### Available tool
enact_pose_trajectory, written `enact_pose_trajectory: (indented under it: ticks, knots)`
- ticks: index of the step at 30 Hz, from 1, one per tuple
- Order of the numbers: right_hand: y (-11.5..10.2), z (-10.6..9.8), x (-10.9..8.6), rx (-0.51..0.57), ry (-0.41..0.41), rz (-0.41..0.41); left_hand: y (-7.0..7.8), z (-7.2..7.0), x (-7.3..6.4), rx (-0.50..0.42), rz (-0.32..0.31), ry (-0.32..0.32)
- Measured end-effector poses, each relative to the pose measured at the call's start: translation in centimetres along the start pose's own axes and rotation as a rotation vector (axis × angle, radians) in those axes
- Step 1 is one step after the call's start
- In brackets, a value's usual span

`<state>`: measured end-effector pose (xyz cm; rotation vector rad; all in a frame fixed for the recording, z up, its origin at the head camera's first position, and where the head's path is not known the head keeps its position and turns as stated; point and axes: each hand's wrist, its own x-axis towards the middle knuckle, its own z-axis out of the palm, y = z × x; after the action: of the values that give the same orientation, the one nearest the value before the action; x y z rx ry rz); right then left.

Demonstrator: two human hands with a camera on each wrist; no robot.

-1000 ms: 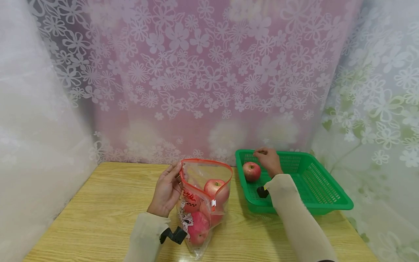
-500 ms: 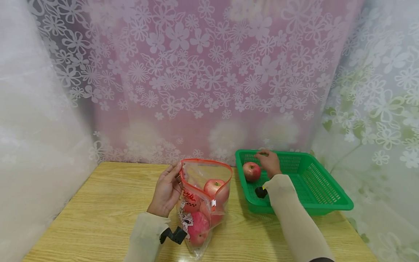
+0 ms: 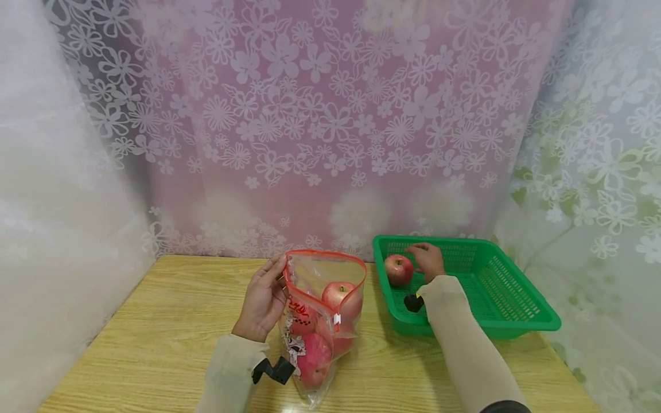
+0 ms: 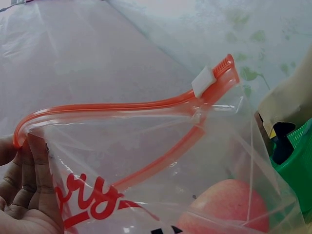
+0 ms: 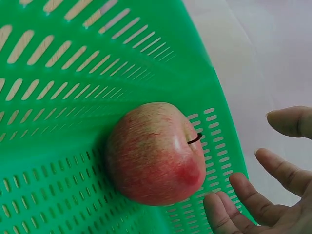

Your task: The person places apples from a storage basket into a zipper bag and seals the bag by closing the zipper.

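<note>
My left hand (image 3: 262, 298) pinches the red zip rim of a clear zip bag (image 4: 122, 146) at its left corner. The bag's mouth gapes, and a white slider (image 4: 203, 82) sits at the far end of the zip. Several apples lie inside; the top apple (image 3: 342, 299) shows below the opening. A single apple (image 5: 156, 153) rests in the left corner of the green basket (image 3: 465, 330), its stem showing. Beside that apple, over the basket, my right hand (image 3: 427, 261) has its fingers spread and apart from the fruit in the right wrist view.
Bag and basket both stand on a wooden table (image 3: 170, 332). A pink flowered curtain (image 3: 320, 143) hangs behind the table, and pale sheets close off the left and right sides. Black camera mounts (image 3: 273, 371) are strapped to both wrists.
My right hand has shifted slightly right and lower within the basket. The left hand and the bag have stayed in place.
</note>
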<state>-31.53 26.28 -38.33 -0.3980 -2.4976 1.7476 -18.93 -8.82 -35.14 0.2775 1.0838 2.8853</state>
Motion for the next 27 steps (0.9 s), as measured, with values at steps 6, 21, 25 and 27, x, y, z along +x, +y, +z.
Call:
enact_pose_trajectory:
  ticks: [6, 21, 25, 27]
  knots:
    - [0.1, 0.0, -0.2, 0.019, -0.004, 0.022, 0.0, 0.1, 0.1, 0.002, 0.004, -0.002]
    - [1.5, 0.5, 0.6, 0.041, -0.003, 0.102, 0.1, -0.1, 0.0, 0.006, 0.003, 0.009]
    - [1.7, 0.5, 0.9, 0.045, -0.008, 0.121, 0.1, -0.1, 0.0, 0.004, 0.003, 0.009]
    - [1.9, 0.6, 1.1, 0.026, -0.007, 0.138, 0.0, -0.2, 0.0, 0.005, 0.002, 0.008]
